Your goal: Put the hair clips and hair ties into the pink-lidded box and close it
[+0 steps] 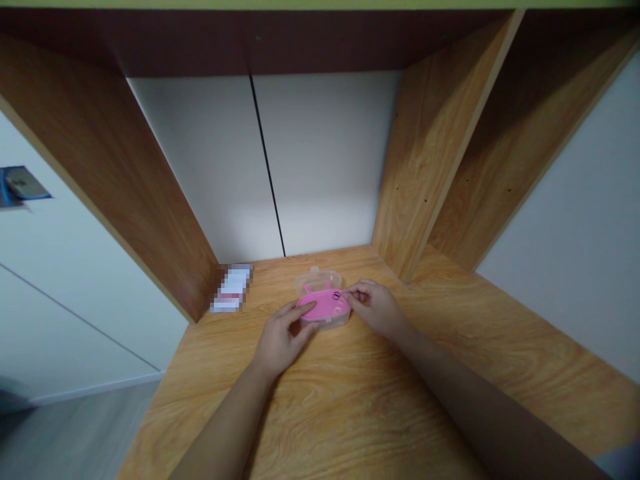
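Note:
A small clear plastic case (325, 303) with a pink inner tray lies on the wooden desk (350, 407), its clear lid tipped open at the back. My left hand (280, 337) rests against the case's left end, fingers laid over the pink tray. My right hand (373, 307) is at the case's right end, its fingertips pinched together over a small dark item on the tray; I cannot make out what that item is.
A small blurred white and red packet (231, 288) lies at the desk's back left. Wooden side panels (425, 167) rise left and right of a white back wall. A black cable (267, 167) runs down the wall. Floor shows at the left.

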### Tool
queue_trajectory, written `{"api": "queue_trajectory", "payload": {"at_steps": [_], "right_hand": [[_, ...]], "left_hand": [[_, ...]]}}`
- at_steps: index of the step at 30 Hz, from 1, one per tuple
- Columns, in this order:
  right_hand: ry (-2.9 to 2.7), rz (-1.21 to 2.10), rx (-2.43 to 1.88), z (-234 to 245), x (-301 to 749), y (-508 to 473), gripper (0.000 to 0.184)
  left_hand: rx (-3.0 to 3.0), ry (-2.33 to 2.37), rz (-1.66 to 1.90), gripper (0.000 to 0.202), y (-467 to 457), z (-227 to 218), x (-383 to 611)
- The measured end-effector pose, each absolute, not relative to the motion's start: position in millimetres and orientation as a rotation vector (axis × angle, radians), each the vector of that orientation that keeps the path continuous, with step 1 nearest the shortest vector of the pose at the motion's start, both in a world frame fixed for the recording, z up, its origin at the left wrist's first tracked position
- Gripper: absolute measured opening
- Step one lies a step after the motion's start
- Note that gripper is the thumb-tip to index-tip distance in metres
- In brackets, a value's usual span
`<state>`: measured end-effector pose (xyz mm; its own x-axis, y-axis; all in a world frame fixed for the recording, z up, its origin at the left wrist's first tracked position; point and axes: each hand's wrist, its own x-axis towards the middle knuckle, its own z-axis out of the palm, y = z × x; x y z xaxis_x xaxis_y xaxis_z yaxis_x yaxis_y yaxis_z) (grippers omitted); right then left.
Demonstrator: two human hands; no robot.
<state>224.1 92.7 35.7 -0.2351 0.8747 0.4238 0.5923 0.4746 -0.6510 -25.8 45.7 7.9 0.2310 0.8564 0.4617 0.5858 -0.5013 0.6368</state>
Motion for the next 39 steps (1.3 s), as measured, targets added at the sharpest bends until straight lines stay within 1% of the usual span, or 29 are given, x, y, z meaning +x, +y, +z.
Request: {"api": "queue_trajectory", "payload": {"at_steps": [4,8,12,17,22,31,39], "right_hand": [[-1.909,0.314,-1.261,30,236,105,0.021],[-1.975,0.137,-1.441,16,255,122,0.024],[-2.068,0.063,-1.608,5,268,134,0.028],[-2.097,0.051,-1.640,0,268,141,0.030],[-2.114,0.075,-1.614,-2,265,141,0.022],[-2.104,0.204,-1.599,3,261,135,0.013],[-2.033,0.205,-1.538,4,262,134,0.006]], "left_hand": [[2.179,1.326,1.153,0.038,46,7,-26],[2.181,1.332,1.147,0.039,45,9,-26],[2.189,1.336,1.143,0.038,44,9,-26],[2.184,1.339,1.137,0.038,45,8,-26],[2.187,1.337,1.134,0.038,45,8,-26],[2.183,1.337,1.146,0.038,45,10,-25],[2.185,1.334,1.149,0.038,44,9,-25]]}}
